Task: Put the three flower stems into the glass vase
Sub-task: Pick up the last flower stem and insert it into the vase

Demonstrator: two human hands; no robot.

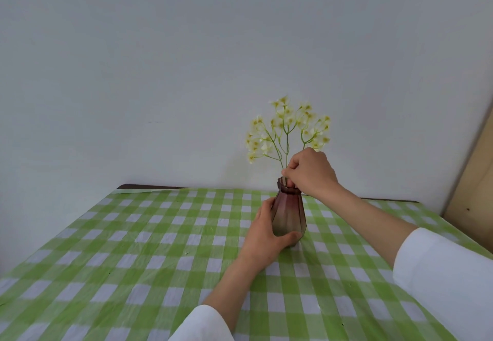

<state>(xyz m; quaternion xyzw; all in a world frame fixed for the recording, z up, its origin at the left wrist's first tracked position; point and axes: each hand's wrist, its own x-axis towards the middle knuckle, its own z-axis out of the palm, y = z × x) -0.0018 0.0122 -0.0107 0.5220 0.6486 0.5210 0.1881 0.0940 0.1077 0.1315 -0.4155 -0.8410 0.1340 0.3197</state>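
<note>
Centrally, a checked tablecloth [133, 247] carried the glass vase [289, 215]. Beside its base, the left hand [266, 236] wrapped the glass. Directly above its mouth, the right hand [310, 172] pinched the flower stems [287, 138], upright, their ends inside.

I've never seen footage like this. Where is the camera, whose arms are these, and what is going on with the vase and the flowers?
There is no machine here. The single picture comes from a camera worn on a person's head, looking forward and down, so the two arms reaching in are the wearer's own. The table wears a green and white checked cloth and stands against a pale wall. The left hand wraps around the lower part of a tinted glass vase, which stands upright on the cloth. The right hand pinches the flower stems just above the vase's mouth. Their lower ends go into the vase, and the small yellow blossoms spread above the hand.
</note>
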